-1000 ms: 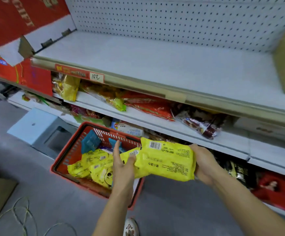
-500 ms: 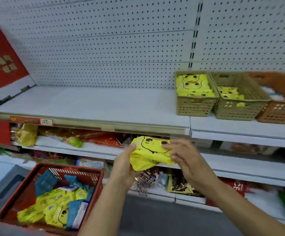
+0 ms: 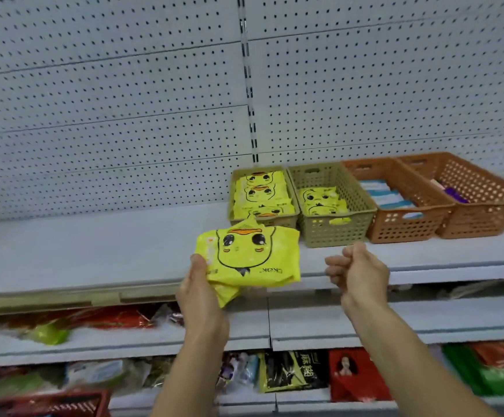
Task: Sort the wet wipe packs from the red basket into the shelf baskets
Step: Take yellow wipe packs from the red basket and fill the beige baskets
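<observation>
My left hand grips yellow duck-face wet wipe packs by their left edge, held face up just in front of the shelf. My right hand hangs beside them with curled fingers and holds nothing. On the shelf behind stand two tan baskets: the left tan basket is filled with yellow duck packs, the right tan basket holds a few. Two orange baskets to the right contain blue-white and purple packs. Only a rim of the red basket shows at the bottom left.
A white pegboard wall backs the long white shelf, bare left of the baskets. Lower shelves carry assorted snack bags and packets.
The view has risen from the red basket to the shelf. My right hand has let go of the yellow packs and pulled right; my left hand has lifted them toward the tan baskets.
</observation>
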`<state>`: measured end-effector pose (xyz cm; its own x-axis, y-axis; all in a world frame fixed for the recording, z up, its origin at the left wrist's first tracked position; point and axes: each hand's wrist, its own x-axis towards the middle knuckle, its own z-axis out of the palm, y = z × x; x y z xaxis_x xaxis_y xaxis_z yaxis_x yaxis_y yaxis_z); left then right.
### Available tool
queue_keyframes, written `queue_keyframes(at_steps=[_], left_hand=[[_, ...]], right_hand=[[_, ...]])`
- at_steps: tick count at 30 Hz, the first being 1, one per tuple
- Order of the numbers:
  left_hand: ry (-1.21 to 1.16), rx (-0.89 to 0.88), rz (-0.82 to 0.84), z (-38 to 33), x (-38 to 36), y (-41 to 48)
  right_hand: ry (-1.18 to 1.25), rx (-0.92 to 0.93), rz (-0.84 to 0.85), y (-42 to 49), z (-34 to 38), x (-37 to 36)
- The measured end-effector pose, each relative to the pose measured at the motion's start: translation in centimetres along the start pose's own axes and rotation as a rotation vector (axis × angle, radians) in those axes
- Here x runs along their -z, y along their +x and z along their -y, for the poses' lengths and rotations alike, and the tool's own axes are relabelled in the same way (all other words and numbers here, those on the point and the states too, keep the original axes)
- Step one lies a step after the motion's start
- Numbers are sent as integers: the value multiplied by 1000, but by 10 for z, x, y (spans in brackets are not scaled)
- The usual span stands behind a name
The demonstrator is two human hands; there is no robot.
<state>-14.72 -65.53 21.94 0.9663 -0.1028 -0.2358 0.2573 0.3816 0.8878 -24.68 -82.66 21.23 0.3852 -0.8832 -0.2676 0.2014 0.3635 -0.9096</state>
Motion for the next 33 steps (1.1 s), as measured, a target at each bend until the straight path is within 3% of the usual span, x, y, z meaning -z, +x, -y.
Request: queue_keyframes(at_steps=[2,7,12,17,22,27,30,33], left_hand=[[17,-62,15,-4,-15,16],[59,-157,83,3,-78,39],[125,-243,177,-2,-138,68],[179,-263,255,4,-176,90],[249,-242,327,4,-209,99],[187,-199,128,-4,-202,127],[176,-176,50,-3,-197,138],[178,-144,-3,-2,-199,142]], right_hand=[[-32,0,51,25,21,9],[-324,-89,534,61,43,-39],[-292,37,598,118,78,-62],[-515,-28,873,171,123,-59],[-686,46,896,212,145,-67],[-858,154,743,273,141,-54],[-1225,158,841,295,117,-59],[-1376,141,954,307,99,-66]])
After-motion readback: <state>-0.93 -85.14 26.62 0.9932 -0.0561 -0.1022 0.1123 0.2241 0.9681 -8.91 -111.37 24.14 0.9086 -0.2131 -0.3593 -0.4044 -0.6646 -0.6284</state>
